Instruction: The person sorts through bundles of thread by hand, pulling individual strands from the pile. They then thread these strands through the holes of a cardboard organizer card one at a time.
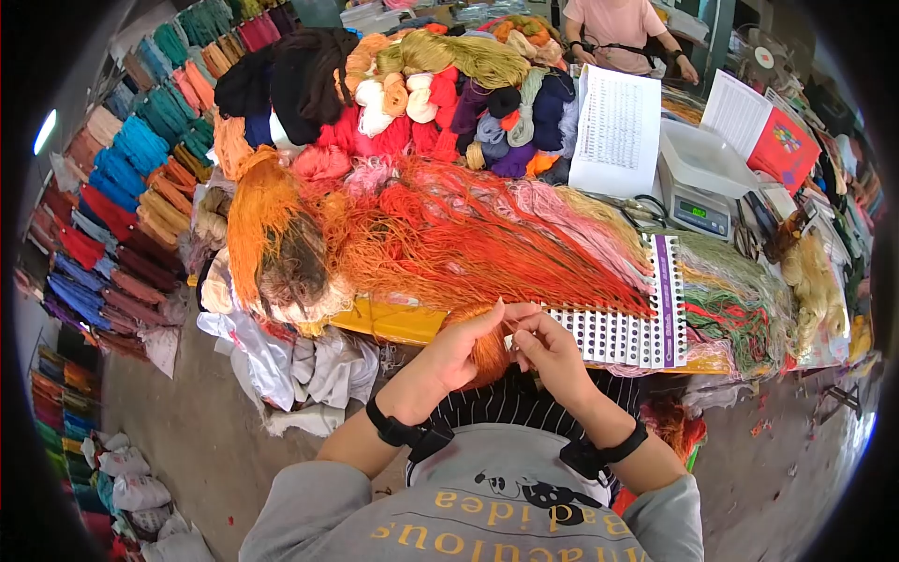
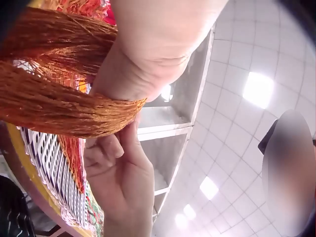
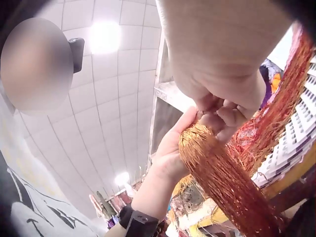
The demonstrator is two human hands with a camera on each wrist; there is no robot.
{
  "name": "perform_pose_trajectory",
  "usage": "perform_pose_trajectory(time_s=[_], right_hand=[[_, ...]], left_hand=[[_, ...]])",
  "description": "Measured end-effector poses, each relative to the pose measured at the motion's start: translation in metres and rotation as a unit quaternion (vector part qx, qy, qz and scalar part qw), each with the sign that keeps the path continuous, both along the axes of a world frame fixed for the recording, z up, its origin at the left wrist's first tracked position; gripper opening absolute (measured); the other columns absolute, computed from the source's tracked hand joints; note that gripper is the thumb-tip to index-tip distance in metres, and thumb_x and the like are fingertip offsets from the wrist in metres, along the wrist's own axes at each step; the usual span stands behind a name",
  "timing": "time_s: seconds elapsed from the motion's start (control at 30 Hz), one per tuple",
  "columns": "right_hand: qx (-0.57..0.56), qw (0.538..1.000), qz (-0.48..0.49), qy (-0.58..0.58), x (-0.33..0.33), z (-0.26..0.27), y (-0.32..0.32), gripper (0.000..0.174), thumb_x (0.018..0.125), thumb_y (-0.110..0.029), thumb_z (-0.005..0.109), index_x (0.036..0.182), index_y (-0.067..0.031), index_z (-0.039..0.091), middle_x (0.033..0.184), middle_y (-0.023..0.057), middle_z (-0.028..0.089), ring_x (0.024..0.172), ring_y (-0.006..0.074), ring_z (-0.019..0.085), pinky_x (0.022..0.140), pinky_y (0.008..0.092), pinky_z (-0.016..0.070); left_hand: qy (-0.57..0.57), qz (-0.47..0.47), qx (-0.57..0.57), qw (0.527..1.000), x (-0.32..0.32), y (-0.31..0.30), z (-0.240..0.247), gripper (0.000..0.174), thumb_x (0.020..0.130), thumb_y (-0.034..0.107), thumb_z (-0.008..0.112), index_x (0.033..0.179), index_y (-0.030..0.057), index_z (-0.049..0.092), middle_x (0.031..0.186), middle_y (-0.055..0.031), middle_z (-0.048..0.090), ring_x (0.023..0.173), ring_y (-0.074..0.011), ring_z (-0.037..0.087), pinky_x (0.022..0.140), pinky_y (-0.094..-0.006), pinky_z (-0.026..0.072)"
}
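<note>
A rust-orange skein of thread [image 1: 487, 348] hangs between both hands at the table's front edge. My left hand [image 1: 456, 348] holds it, and in the left wrist view a loop of the skein [image 2: 74, 106] passes around that hand. Facing it, my right hand [image 1: 559, 363] has curled fingers and pinches at the skein's top end. In the right wrist view the gathered, glossy end of the skein [image 3: 197, 140] sits right at the right fingertips [image 3: 217, 121], with its strands hanging down. What lies between those fingertips is mostly hidden.
Loose red-orange threads [image 1: 449, 239] spread over the table onto a punched white card strip [image 1: 667, 300]. Behind lie piled yarn hanks [image 1: 459, 61]. A digital scale [image 1: 698, 201], scissors [image 1: 644, 214] and printed sheets [image 1: 613, 131] stand right. Another person [image 1: 618, 28] is across the table.
</note>
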State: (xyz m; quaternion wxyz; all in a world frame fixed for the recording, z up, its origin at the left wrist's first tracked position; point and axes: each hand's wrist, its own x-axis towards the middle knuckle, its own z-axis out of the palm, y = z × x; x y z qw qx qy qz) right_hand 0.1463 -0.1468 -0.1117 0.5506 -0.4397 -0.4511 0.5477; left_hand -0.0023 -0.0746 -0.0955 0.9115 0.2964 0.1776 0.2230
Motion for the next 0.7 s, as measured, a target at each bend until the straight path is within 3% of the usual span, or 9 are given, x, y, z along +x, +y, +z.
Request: perform_pose_trajectory(time_s=[0.2,0.3,0.37,0.43,0.5,0.53,0.6,0.67,0.7], right_hand=[[-0.015,0.998,-0.035,0.058,0.006,0.010,-0.005,0.014,0.095,-0.016,0.047,0.090,-0.0031,0.051,0.069,0.0009,0.054,0.057,0.0053,0.049,0.053,0.0186,0.0376],[-0.097,0.994,0.013,0.040,0.014,0.015,-0.011,0.013,0.092,-0.011,0.053,0.087,0.0006,0.055,0.076,0.0037,0.058,0.057,0.0086,0.049,0.056,0.0225,0.0407],[0.001,0.979,-0.017,-0.201,0.018,0.019,-0.020,0.012,0.088,-0.010,0.059,0.082,0.0008,0.060,0.076,0.0052,0.059,0.061,0.0102,0.053,0.058,0.0236,0.0420],[0.116,0.956,-0.108,-0.248,0.045,0.034,-0.027,0.004,0.082,-0.004,0.062,0.081,-0.0007,0.062,0.083,0.0061,0.060,0.080,0.0126,0.056,0.067,0.0253,0.0440],[0.099,0.963,-0.232,-0.099,0.079,0.050,-0.045,0.003,0.082,-0.001,0.059,0.084,-0.0020,0.060,0.098,0.0117,0.061,0.093,0.0192,0.055,0.083,0.0310,0.0425],[0.125,0.954,-0.269,0.042,0.102,0.044,-0.056,0.009,0.086,-0.006,0.057,0.094,-0.0022,0.059,0.108,0.0134,0.059,0.097,0.0205,0.055,0.087,0.0328,0.0422],[0.109,0.889,-0.392,0.210,0.152,0.055,-0.094,0.012,0.091,-0.014,0.052,0.094,-0.0026,0.056,0.109,0.0118,0.057,0.095,0.0205,0.055,0.085,0.0311,0.0436],[0.179,0.822,-0.477,0.255,0.210,0.045,-0.141,0.017,0.094,-0.019,0.050,0.095,-0.0024,0.054,0.101,0.0055,0.053,0.082,0.0134,0.052,0.075,0.0232,0.0431],[0.227,0.852,-0.406,0.240,0.253,0.028,-0.183,0.016,0.095,-0.017,0.048,0.098,-0.0024,0.053,0.091,0.0022,0.050,0.074,0.0099,0.047,0.068,0.0206,0.0402]], left_hand=[[0.025,0.060,-0.008,0.998,0.001,0.001,0.005,0.043,0.096,0.033,0.043,0.121,-0.0004,0.052,0.116,-0.0115,0.056,0.104,-0.0211,0.055,0.087,-0.0361,0.0465],[0.046,0.081,-0.025,0.995,0.000,-0.001,0.013,0.041,0.096,0.034,0.044,0.118,0.0010,0.054,0.112,-0.0120,0.058,0.103,-0.0200,0.056,0.089,-0.0352,0.0461],[0.102,0.115,0.032,0.988,-0.001,-0.002,0.017,0.038,0.094,0.037,0.047,0.103,0.0024,0.060,0.090,-0.0083,0.062,0.083,-0.0156,0.059,0.075,-0.0299,0.0493],[0.126,0.092,0.037,0.987,-0.016,0.008,0.000,0.037,0.094,0.039,0.047,0.095,0.0035,0.060,0.076,-0.0047,0.056,0.070,-0.0147,0.054,0.066,-0.0287,0.0458],[0.177,0.120,0.012,0.977,-0.028,0.014,0.001,0.038,0.093,0.040,0.049,0.077,0.0059,0.057,0.052,0.0037,0.038,0.047,-0.0094,0.036,0.047,-0.0240,0.0302],[0.138,0.139,-0.011,0.981,-0.042,0.023,0.000,0.037,0.093,0.039,0.049,0.077,0.0059,0.058,0.052,0.0044,0.037,0.046,-0.0086,0.035,0.046,-0.0234,0.0301],[0.059,0.198,-0.036,0.978,-0.081,0.047,-0.005,0.036,0.094,0.037,0.048,0.078,0.0052,0.058,0.051,0.0058,0.033,0.046,-0.0067,0.033,0.045,-0.0215,0.0301],[-0.011,0.217,-0.045,0.975,-0.118,0.063,-0.009,0.033,0.095,0.034,0.046,0.088,0.0038,0.059,0.053,0.0059,0.032,0.046,-0.0056,0.032,0.045,-0.0204,0.0301],[-0.051,0.261,-0.042,0.963,-0.129,0.065,-0.002,0.032,0.096,0.032,0.045,0.097,0.0036,0.058,0.057,0.0045,0.038,0.047,-0.0050,0.033,0.045,-0.0197,0.0315]])
